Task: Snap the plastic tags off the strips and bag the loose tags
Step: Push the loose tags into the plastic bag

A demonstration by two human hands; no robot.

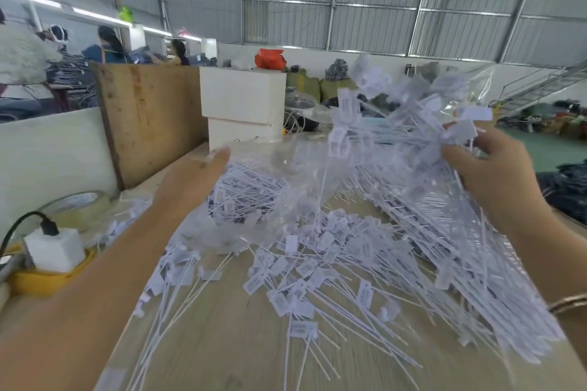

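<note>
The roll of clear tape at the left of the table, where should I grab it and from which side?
Judging by its pose, take the tape roll from above, pinching across its wall, fingers in the open core. It lies flat, hole up. Come from the table's middle: the plug block stands on its near side.

Tags on table (tape left)

No text, brand, number or sign can be read. Dark printed lines are seen on the white tags scattered over the table, and faint marks on the tape roll left of them, but all are too blurred.
</note>
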